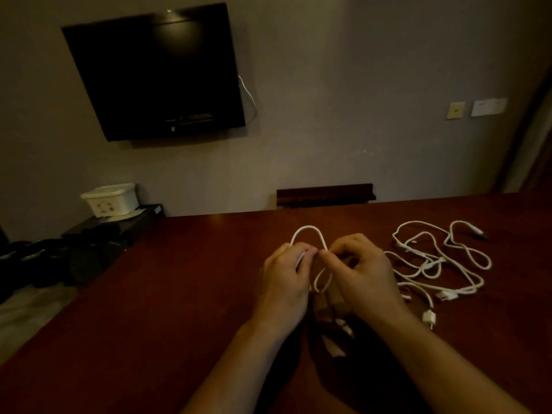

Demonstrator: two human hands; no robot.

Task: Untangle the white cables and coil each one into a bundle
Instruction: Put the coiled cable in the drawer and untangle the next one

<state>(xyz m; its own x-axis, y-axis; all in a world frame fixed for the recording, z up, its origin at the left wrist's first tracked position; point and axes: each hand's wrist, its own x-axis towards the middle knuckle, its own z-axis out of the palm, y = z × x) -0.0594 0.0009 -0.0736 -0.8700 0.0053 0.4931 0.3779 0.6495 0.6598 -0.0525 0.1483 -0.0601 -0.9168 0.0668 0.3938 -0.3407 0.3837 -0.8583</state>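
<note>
A: Item one, containers?

B: One small cream plastic tub with a lid (112, 201), far off to the left of the hands and beyond them, standing on a low black stand (119, 224) beside the table. Its contents cannot be seen. Small marks show on its front, too blurred to read.

A: Item two, the cables?

B: One thin white cable (309, 234), held between both hands above the dark red-brown wooden table (179, 294). It arches up in a loop past the fingertips, and a second loop hangs below between the palms. The left hand (286, 282) has its fingers curled round one side of the loop; the right hand (363, 273) pinches the other side with thumb and forefinger. The two hands are close together, fingertips nearly meeting. A loose tangle of white cables with plugs (433, 264) lies on the table just to the right of the right hand.

A: Edges and room?

B: The table's far edge runs across beyond the hands, its left edge slants away well to the left. Bare tabletop spreads left of the left hand.

A: Writing?

B: A black wall-mounted flat screen (158, 73) hangs high, beyond and left of the hands; its lower-frame logo is unreadable. A white wall plate (488, 107), far right, carries illegible print.
</note>
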